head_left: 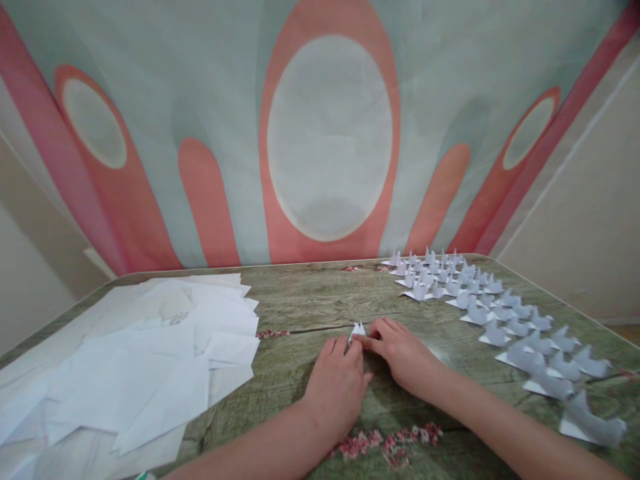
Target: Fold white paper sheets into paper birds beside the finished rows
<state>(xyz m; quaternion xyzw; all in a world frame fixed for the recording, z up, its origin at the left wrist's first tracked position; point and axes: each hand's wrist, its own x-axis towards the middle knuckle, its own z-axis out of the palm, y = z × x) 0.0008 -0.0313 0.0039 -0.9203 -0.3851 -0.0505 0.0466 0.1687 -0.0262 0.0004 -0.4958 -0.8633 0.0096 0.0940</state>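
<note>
A small piece of folded white paper (pixel 357 329) with pointed tips stands at the middle of the table, partly covered by fingers. My left hand (pixel 338 381) rests on the tabletop, its fingers closed around the near left side of the paper. From the right, my right hand (pixel 404 348) pinches the same paper with thumb and forefinger, its other fingers curled. The two hands touch or nearly touch at the paper. Its lower part is hidden behind my fingers.
A wide heap of loose white paper sheets (pixel 150 360) covers the table's left side. Several rows of folded white paper figures (pixel 493 333) stand along the right. The wood-patterned table (pixel 300 300) has printed pink flowers and ends at a patterned backdrop (pixel 330 250).
</note>
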